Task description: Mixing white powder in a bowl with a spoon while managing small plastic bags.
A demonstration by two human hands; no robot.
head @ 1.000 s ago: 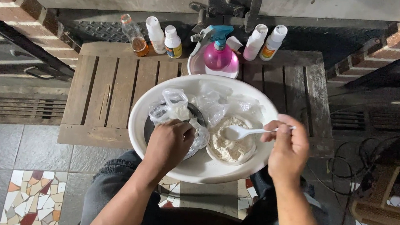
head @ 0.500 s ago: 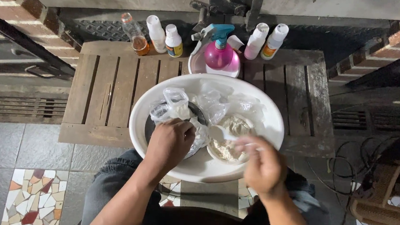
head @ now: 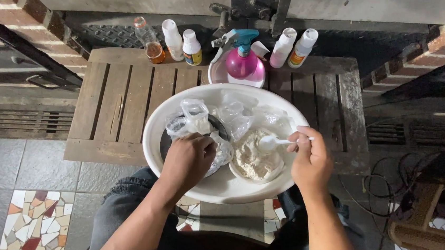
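Basin at frame centre on a slatted tabletop, bottles lined up behind it.

The basin (head: 217, 185) sits on the near edge of the tabletop (head: 123, 112), mid-frame. Inside it, a plastic bag (head: 194, 118) lies left, under the left hand (head: 188, 159); a bowl of powder (head: 254, 159) lies right, with a spoon (head: 271, 142) over it in the right hand (head: 312, 161). Behind, toward the top of the frame, a spray bottle (head: 241, 60) stands centre, three bottles (head: 173, 42) to its left, two bottles (head: 295, 47) to its right.
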